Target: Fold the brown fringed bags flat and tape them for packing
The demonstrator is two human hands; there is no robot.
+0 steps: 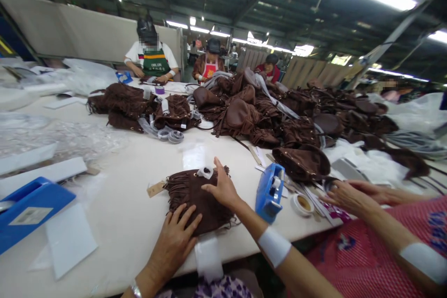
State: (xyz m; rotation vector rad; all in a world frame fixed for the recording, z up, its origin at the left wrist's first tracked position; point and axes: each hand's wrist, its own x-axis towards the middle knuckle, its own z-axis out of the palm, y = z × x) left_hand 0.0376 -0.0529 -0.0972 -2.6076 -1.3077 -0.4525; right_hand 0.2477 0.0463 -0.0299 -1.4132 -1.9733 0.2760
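A dark brown fringed bag (200, 195) lies flat on the pale table (129, 223) in front of me. My left hand (178, 233) rests on its lower left part, fingers spread. Above the bag's right side is my right hand (223, 184), thumb and fingers apart, with nothing held. White wrapping (205, 172) shows at the bag's top edge, beside my right hand. A tan tag (156, 189) sticks out on the left. Under the bag, a clear plastic strip (208, 256) hangs over the table's front edge.
Blue tape dispensers stand to the right (270, 193) and far left (33, 209). A pile of brown bags (240, 114) covers the back. A person's hands (356, 198) work at the right, near a tape roll (303, 205). Other people sit across the table. White boards (70, 242) lie left.
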